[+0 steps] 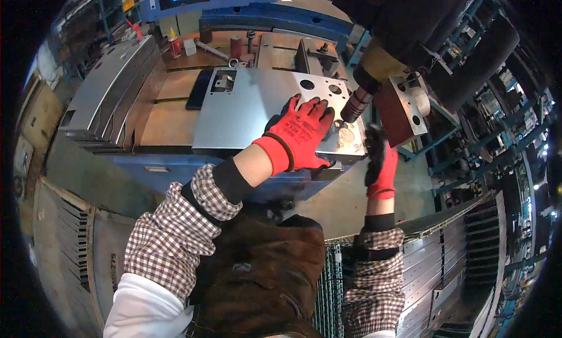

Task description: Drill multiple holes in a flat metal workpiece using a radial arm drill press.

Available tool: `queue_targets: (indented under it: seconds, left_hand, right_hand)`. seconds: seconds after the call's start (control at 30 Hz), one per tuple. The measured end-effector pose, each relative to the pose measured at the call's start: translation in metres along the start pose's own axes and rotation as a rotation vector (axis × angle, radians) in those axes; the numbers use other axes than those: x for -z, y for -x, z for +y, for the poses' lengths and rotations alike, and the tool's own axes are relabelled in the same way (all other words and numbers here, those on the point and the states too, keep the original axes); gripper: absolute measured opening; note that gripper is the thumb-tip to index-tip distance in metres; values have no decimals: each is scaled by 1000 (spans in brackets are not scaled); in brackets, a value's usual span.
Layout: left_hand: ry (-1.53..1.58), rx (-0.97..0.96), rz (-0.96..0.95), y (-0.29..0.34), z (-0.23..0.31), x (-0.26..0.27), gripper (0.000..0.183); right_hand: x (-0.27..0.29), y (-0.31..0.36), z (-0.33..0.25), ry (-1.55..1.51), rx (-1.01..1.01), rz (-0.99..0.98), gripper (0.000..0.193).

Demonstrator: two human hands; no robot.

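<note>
My left hand (301,133), in a red glove with black fingertips, lies flat on a bent sheet-metal panel (240,112), its fingers spread. The panel has round holes at its right end and a rectangular cutout at its far left corner. Just right of that hand, a dark machine spindle (357,103) slants down over the panel's right end. My right hand (383,168), gloved alike, is raised beside the panel's right edge, below a reddish-brown metal block (399,112). Its fingers are dark and blurred; whether they grip anything does not show.
Several bent metal panels (114,95) stand stacked at the left of the worktable. A dark flat phone-like object (199,89) lies by the panel. Behind are a small bottle (174,43), a hammer-like tool (212,51) and a reddish can (236,46). A wire cart (421,273) with metal sheets stands at the lower right.
</note>
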State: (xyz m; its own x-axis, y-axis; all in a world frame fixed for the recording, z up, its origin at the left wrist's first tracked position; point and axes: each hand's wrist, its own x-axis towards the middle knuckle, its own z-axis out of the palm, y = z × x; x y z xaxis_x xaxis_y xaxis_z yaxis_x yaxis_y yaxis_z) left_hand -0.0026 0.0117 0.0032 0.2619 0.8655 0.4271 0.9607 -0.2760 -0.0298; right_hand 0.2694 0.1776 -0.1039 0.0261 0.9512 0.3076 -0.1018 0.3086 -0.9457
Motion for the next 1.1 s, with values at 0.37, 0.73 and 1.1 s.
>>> queue_targets:
  seconds: [0.37,0.73,1.1]
  left_hand:
    - [6,42,-39,7,-3,-1,102]
    - [15,62,-67,8,-4,0,103]
    - [17,52,-46,9,-4,-2,102]
  right_hand:
    - [-72,15,-294,-4,850,-137,45]
    - [-82,-8,-300,46,699,-291,45]
    - [-83,-29,-294,119,765,-12,37]
